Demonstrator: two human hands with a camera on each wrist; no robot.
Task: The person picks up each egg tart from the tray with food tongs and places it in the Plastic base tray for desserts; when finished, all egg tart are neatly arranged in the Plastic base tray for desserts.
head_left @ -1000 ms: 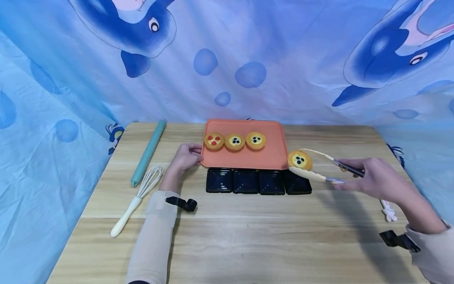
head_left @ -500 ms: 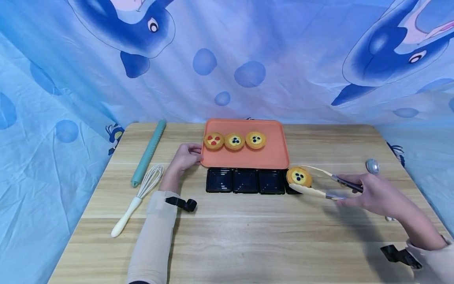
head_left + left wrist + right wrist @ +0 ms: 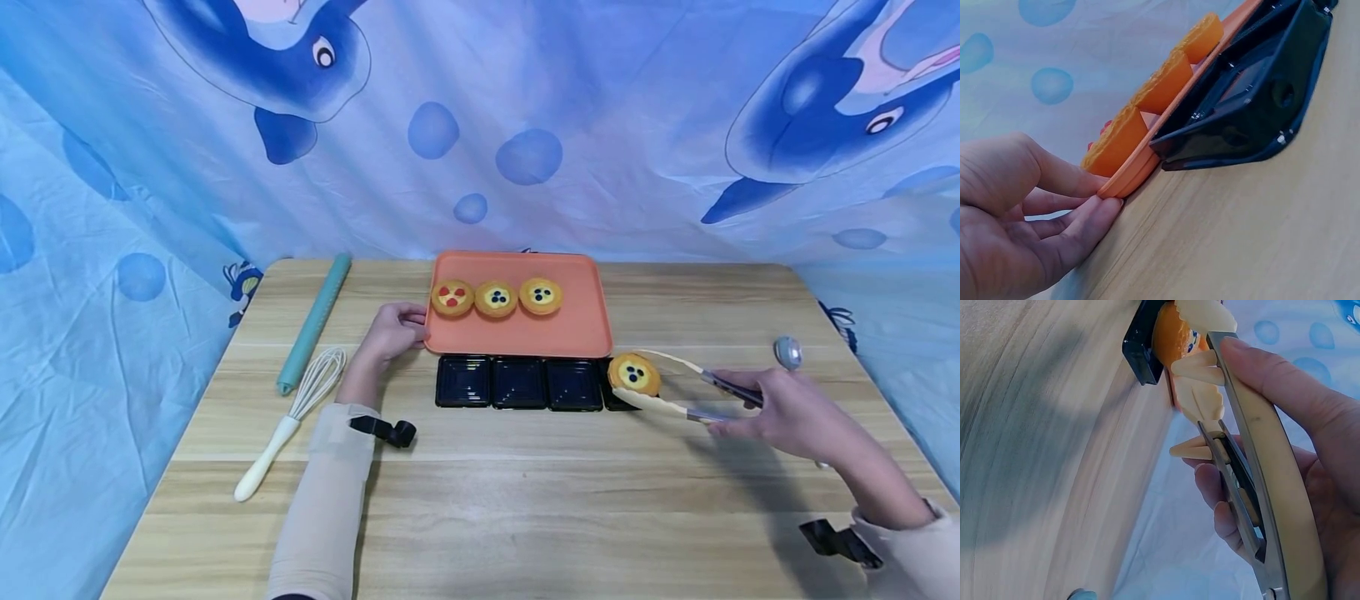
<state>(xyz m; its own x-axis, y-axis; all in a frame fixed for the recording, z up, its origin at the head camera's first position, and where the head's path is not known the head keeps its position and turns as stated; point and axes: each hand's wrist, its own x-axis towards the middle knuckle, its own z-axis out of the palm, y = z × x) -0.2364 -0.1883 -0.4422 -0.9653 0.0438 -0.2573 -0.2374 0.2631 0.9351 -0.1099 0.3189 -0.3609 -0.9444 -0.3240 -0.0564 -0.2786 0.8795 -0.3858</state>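
My left hand (image 3: 393, 332) pinches the left rim of an orange tray (image 3: 517, 335) between thumb and fingers, as the left wrist view shows. On the tray sit a red-topped tart (image 3: 452, 298) and two tarts with dark berries, one a middle tart (image 3: 497, 299), the other a right tart (image 3: 540, 297). My right hand (image 3: 787, 412) grips a pair of tongs (image 3: 1272, 487) with cream tips. Between the tips is a berry-topped tart (image 3: 634, 374), over the rightmost black square dish (image 3: 617, 403); in the right wrist view it sits right at that dish's rim.
More black dishes, such as the leftmost dish (image 3: 463, 382), line up along the tray's front edge. A teal rolling pin (image 3: 315, 325) and a whisk (image 3: 291, 423) lie at the left. A small silvery round utensil end (image 3: 787, 352) lies beyond my right hand.
My right hand has brought the tart in the tongs toward me, from beside the tray's front right corner to over the rightmost dish. In the last half second it barely moved. My left hand stays put.
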